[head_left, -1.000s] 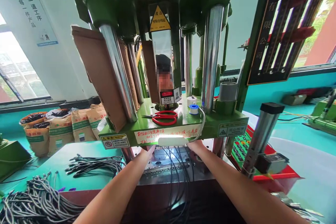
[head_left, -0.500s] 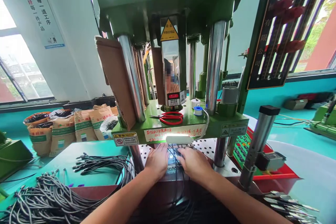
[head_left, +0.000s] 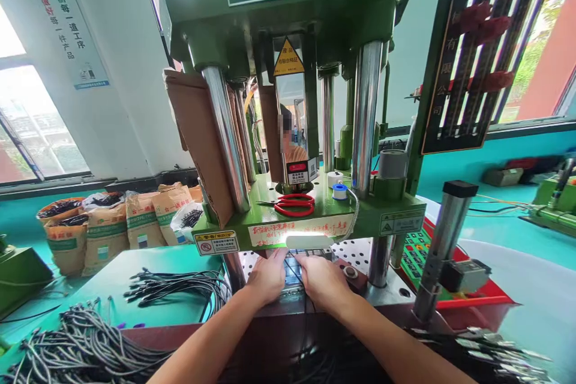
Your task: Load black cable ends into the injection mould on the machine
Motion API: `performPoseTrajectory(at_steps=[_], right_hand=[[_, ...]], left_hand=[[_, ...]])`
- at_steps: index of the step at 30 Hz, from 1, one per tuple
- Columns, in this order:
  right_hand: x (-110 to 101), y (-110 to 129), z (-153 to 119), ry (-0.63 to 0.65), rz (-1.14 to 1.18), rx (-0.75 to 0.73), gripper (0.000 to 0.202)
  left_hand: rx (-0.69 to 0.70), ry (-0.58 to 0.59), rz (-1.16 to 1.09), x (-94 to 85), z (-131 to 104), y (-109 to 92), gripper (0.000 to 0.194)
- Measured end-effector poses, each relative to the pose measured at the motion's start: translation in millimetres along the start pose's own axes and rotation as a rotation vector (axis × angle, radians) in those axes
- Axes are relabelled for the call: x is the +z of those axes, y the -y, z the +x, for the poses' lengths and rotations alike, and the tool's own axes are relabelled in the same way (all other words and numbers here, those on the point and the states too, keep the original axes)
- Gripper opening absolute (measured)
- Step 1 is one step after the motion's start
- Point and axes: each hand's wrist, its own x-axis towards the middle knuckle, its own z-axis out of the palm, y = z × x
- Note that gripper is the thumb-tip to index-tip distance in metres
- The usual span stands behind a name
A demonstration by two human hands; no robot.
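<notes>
Under the green press, both hands reach to a lit metal mold [head_left: 293,288]. My left hand [head_left: 269,277] is at the mold's left side, its fingers together at a thin black cable [head_left: 306,312]. On the right side, my right hand [head_left: 324,281] has its thumb and index finger close to the same cables, which run down from the mold toward the front. The fingertips of both hands are small and partly hidden, so the exact grip does not show. A glowing white lamp [head_left: 308,241] hangs just above the hands.
Red-handled scissors [head_left: 294,204] and a blue tape roll [head_left: 339,191] lie on the press plate. Bundled cables [head_left: 85,342] cover the left table. More cable ends [head_left: 499,354] lie at the lower right. A metal post [head_left: 443,252] stands beside the red-framed control panel [head_left: 477,297].
My right hand has shifted slightly left, closer to my left hand, and its fingers have drawn together. A round metal knob beside it has come into view. The camera view has shifted slightly.
</notes>
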Motion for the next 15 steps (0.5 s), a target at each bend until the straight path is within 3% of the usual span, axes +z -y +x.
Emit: performPoseTrajectory(at_steps=[15], right_hand=[[8.1, 14.1, 4.1, 0.058, 0.001, 0.017, 0.027]], left_hand=[[0.093, 0.134, 0.013, -2.4, 6.7, 3.3, 0.054]])
